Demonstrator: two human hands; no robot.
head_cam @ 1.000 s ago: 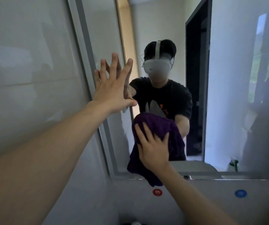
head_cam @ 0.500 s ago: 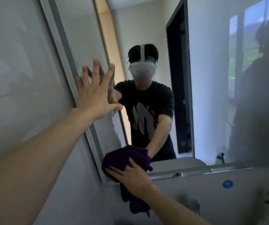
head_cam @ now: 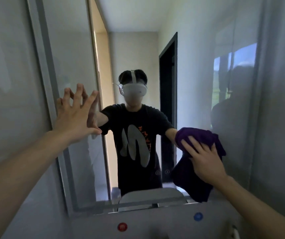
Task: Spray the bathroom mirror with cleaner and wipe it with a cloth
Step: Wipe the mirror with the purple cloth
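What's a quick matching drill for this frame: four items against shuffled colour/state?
Things:
1. left hand
2. right hand
3. cloth
4. left dot below the mirror

States:
A. red
B. purple, lower part hanging down
C. bare, fingers spread at the glass
D. flat on the cloth, pressing it to the glass

Pairs: 1-C, 2-D, 3-B, 4-A
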